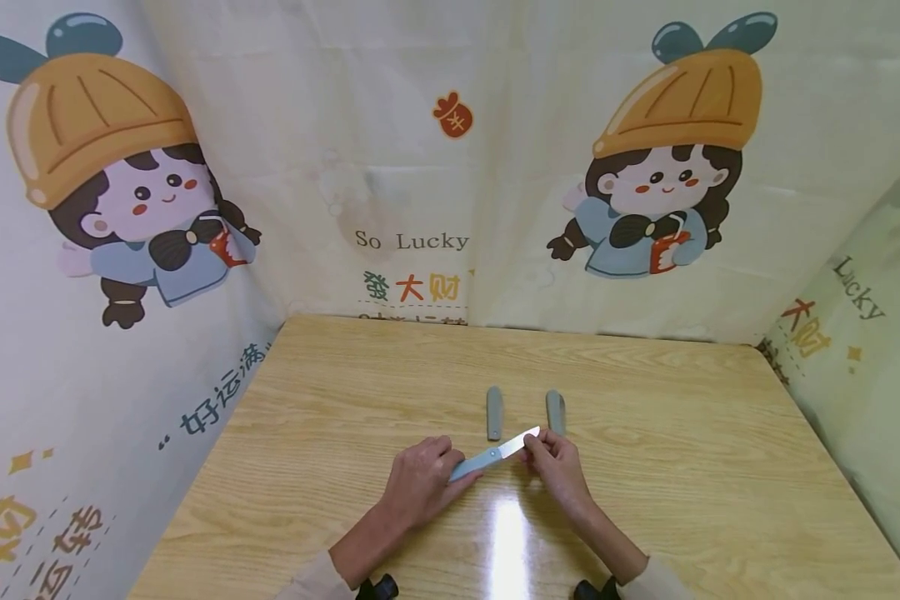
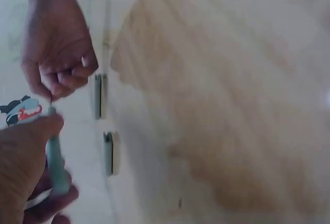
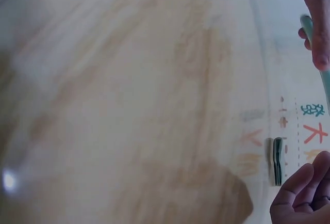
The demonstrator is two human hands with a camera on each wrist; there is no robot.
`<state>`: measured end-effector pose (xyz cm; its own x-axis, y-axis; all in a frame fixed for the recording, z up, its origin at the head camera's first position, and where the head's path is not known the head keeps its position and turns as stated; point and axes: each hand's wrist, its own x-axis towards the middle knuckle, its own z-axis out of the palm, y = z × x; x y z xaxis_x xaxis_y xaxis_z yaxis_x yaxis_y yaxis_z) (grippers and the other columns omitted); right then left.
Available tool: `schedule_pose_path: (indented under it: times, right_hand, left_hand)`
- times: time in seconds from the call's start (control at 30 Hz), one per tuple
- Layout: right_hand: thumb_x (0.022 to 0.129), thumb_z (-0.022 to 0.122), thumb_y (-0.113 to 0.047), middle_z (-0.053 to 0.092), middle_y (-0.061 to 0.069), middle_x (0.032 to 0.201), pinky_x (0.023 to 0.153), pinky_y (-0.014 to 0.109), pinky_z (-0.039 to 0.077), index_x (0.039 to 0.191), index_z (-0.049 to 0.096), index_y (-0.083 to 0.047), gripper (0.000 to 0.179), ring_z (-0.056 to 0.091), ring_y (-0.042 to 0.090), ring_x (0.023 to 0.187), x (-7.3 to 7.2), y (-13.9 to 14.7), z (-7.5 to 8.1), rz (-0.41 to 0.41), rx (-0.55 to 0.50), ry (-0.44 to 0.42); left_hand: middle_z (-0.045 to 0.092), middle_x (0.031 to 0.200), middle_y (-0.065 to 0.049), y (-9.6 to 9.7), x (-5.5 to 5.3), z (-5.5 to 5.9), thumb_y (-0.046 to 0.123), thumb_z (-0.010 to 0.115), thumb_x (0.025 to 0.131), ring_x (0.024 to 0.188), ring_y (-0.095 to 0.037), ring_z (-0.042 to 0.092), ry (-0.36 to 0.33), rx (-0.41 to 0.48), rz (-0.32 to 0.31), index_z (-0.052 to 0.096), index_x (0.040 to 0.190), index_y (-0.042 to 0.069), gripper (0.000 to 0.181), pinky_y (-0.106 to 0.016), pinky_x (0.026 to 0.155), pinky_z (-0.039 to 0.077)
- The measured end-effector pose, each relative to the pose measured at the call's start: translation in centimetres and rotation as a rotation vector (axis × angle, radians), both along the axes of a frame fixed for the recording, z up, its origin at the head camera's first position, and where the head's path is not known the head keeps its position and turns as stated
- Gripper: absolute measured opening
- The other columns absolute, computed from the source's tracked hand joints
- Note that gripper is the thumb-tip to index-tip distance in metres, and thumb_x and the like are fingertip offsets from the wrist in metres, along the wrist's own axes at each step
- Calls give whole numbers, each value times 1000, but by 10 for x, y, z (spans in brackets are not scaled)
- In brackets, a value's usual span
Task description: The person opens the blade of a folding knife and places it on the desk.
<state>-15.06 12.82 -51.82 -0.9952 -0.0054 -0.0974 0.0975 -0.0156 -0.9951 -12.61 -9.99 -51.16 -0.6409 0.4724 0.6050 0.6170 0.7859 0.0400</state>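
A folding knife (image 1: 482, 461) with a light blue handle is unfolded between my hands, its bright blade (image 1: 517, 443) slanting up to the right. My left hand (image 1: 420, 477) grips the handle, thumb along it, as the left wrist view also shows. At the blade's tip, my right hand (image 1: 560, 473) pinches the metal between thumb and fingers. Just beyond the hands, two grey folded knives (image 1: 494, 414) lie apart on the table; the right one (image 1: 555, 408) is partly covered by the right fingers in the head view.
The wood-grain table (image 1: 307, 417) reaches back to a printed cloth (image 1: 525, 250) that hangs behind it and along both sides. A bright light reflection lies on the tabletop in front of the hands.
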Motion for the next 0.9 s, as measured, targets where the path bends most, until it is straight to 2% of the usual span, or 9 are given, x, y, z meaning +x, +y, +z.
schedule_pose_path:
  times: [0.17, 0.33, 0.4, 0.53, 0.6, 0.7, 0.8, 0.9]
  right_hand:
    - [103, 57, -6, 64, 9, 75, 60, 23, 46, 85, 61, 7, 22, 57, 11, 66, -1, -1, 1, 6, 29, -11]
    - [104, 58, -13, 65, 12, 80, 64, 25, 51, 91, 63, 6, 24, 60, 15, 71, -5, 0, 4, 18, 29, -14]
    - [104, 59, -15, 66, 14, 83, 68, 27, 53, 92, 64, 6, 24, 63, 18, 75, -7, 0, 5, 26, 28, -17]
    - [104, 60, -19, 67, 18, 87, 73, 34, 56, 95, 65, 7, 27, 64, 25, 80, -9, 3, 8, 52, 41, -1]
    - [105, 59, -20, 67, 18, 88, 75, 37, 56, 98, 65, 8, 29, 64, 28, 82, -9, 5, 10, 63, 46, -1]
    - [105, 58, -20, 67, 17, 89, 76, 37, 56, 104, 64, 10, 30, 64, 30, 84, -11, 8, 15, 76, 43, -4]
    - [105, 58, -18, 66, 17, 89, 74, 36, 57, 108, 64, 11, 30, 65, 29, 84, -13, 12, 17, 76, 41, -6]
    - [105, 58, -16, 65, 16, 89, 74, 36, 57, 109, 63, 11, 28, 65, 26, 82, -13, 15, 18, 75, 48, -12]
  left_hand:
    - [63, 73, 7, 1, 1, 7, 52, 85, 79, 62, -8, 52, -64, -171, -21, 70, 82, 15, 40, -22, 51, 44]
    - [60, 73, 5, 4, 1, 9, 36, 83, 86, 62, -8, 50, -110, -215, 13, 65, 85, 14, 29, -20, 49, 43]
    - [59, 74, 3, 4, 0, 9, 31, 83, 87, 61, -8, 50, -85, -227, 26, 67, 85, 13, 23, -20, 50, 43]
    - [60, 79, 0, 2, -6, 11, 29, 82, 87, 62, -9, 53, 17, -263, 41, 73, 84, 14, 18, -21, 53, 46]
    - [58, 80, 0, -2, -11, 12, 27, 83, 87, 63, -9, 52, 33, -237, 40, 74, 82, 13, 17, -21, 54, 46]
    - [55, 80, 0, -9, -18, 15, 24, 85, 85, 64, -10, 52, 9, -123, 37, 76, 81, 12, 16, -23, 53, 47]
    - [56, 80, 1, -15, -24, 17, 19, 85, 85, 64, -9, 53, -65, 15, 35, 76, 83, 9, 13, -23, 52, 49]
    - [59, 80, 1, -19, -30, 17, 17, 82, 88, 62, -8, 54, -188, 136, 51, 77, 87, 8, 10, -22, 51, 47]
